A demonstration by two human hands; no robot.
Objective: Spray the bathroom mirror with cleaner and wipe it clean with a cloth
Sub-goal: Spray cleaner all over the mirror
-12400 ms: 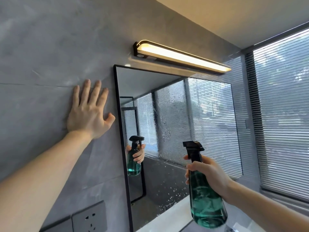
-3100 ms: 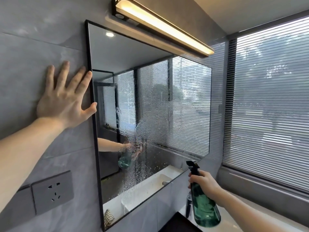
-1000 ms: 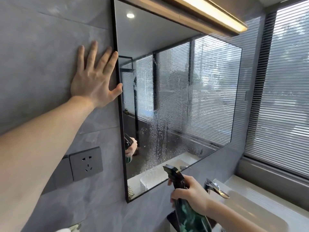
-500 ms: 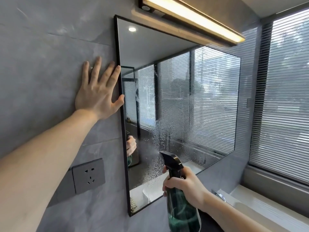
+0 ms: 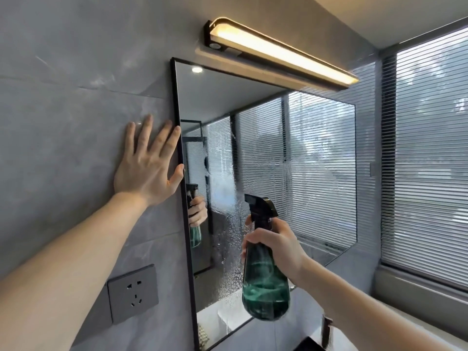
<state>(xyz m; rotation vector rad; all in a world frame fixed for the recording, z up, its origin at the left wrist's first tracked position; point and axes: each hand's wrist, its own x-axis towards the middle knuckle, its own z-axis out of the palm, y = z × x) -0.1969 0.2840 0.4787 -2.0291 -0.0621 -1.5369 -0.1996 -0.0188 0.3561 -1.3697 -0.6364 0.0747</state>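
Observation:
A black-framed mirror (image 5: 253, 102) hangs on the grey tiled wall, its lower and middle glass covered in spray droplets and a misty fan-shaped patch. My right hand (image 5: 278, 245) grips the neck of a green spray bottle (image 5: 264, 287) with a black trigger head, held upright in front of the mirror, nozzle pointing left at the glass. My left hand (image 5: 147, 168) lies flat on the wall with fingers spread, its thumb touching the mirror's left frame. No cloth is in view.
A lit bar lamp (image 5: 278, 49) sits above the mirror. A grey wall socket (image 5: 133, 292) is below my left arm. Slatted blinds (image 5: 428, 160) cover the window on the right, with a pale ledge (image 5: 379, 323) beneath.
My right hand has lifted the spray bottle higher in front of the mirror. A fresh misty patch shows on the middle of the glass. My left hand stays on the wall.

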